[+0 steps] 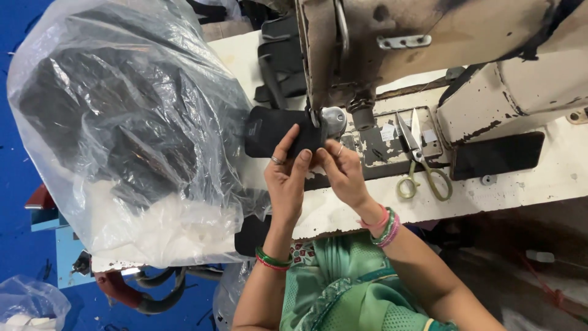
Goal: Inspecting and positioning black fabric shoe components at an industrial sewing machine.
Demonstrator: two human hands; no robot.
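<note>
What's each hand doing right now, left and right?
Left hand: closed on the black fabric piece, fingers pressing it at the sewing machine.
Right hand: pinching the same piece's edge near the presser foot.

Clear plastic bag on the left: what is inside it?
The clear plastic bag holds a pile of dark, black-looking pieces, seemingly fabric. Crinkles and glare blur them, so their number and exact shape cannot be told.

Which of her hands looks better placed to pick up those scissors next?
Probably the right hand: it is on the same side as the scissors, which lie just beyond it on the sewing machine bed. The left hand would have to cross over.
</note>
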